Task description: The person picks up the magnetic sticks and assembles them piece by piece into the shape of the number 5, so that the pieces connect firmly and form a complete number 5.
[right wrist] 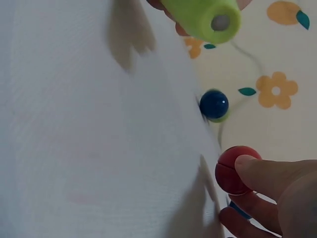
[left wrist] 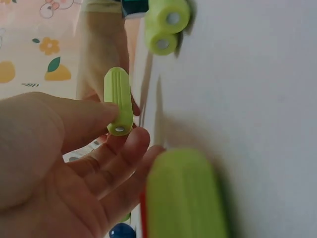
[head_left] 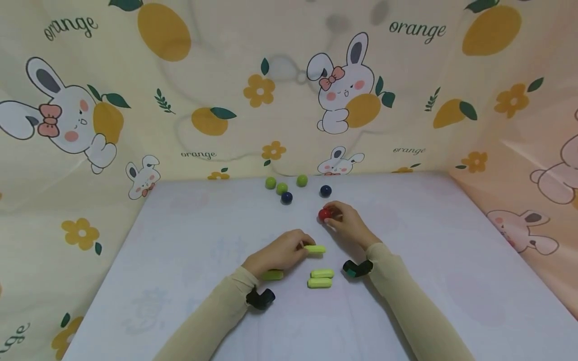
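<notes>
My left hand (head_left: pixel 282 249) pinches a light green magnetic rod (head_left: pixel 315 248) between thumb and fingers. In the left wrist view that rod (left wrist: pixel 119 96) is above the tabletop, its metal end showing. My right hand (head_left: pixel 347 224) grips a red ball (head_left: pixel 324 215) by its sides; in the right wrist view the thumb presses on the ball (right wrist: pixel 233 171), which shows a thin seam. A second green rod (head_left: pixel 272 275) lies partly hidden beneath the left wrist. Two more rods (head_left: pixel 320 278) lie side by side between the forearms.
Farther back on the white tabletop (head_left: pixel 194 215) are several balls: green ones (head_left: pixel 282 188) and two dark blue ones (head_left: pixel 325 191). A printed cloth (head_left: pixel 289 125) rises behind the table and along both sides. Black wrist cameras (head_left: pixel 260 299) sit on both sleeves.
</notes>
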Available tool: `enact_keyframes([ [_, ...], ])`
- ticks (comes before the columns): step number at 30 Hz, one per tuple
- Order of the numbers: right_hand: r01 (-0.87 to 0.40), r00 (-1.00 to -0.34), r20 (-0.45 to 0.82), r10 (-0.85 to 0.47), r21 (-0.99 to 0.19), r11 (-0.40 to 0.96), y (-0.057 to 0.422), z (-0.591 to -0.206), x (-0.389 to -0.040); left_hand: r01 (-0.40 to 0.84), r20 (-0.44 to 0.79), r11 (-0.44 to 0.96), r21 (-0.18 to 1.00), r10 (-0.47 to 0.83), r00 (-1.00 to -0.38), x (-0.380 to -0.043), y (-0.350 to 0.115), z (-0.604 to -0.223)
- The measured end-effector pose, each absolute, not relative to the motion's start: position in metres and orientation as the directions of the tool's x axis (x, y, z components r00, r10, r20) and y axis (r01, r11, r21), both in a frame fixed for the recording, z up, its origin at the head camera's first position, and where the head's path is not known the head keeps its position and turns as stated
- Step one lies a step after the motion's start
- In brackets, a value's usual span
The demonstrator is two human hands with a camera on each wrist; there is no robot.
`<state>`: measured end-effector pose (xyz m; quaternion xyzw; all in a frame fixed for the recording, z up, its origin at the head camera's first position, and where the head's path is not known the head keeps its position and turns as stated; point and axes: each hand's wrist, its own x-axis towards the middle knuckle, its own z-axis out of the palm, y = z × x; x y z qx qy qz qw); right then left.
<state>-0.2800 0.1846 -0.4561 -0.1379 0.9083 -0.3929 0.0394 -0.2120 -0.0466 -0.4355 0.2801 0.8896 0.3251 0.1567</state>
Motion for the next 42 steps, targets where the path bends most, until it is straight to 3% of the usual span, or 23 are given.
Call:
enact_keyframes([
  [19, -0.195, -0.916, -0.055, -0.398, -0.805, 0.561, 0.189, -0.454, -0.277, 0.251, -0.124, 0.703, 0.666, 0.436, -0.891, -0.223, -0.069, -0.434],
  [42, -0.282, -0.812, -0.080, -0.579, -0.814, 0.508, 0.171, -0.444, -0.265, 0.182, -0.171, 0.731, 0.657, 0.381, -0.909, -0.229, -0.072, -0.434],
])
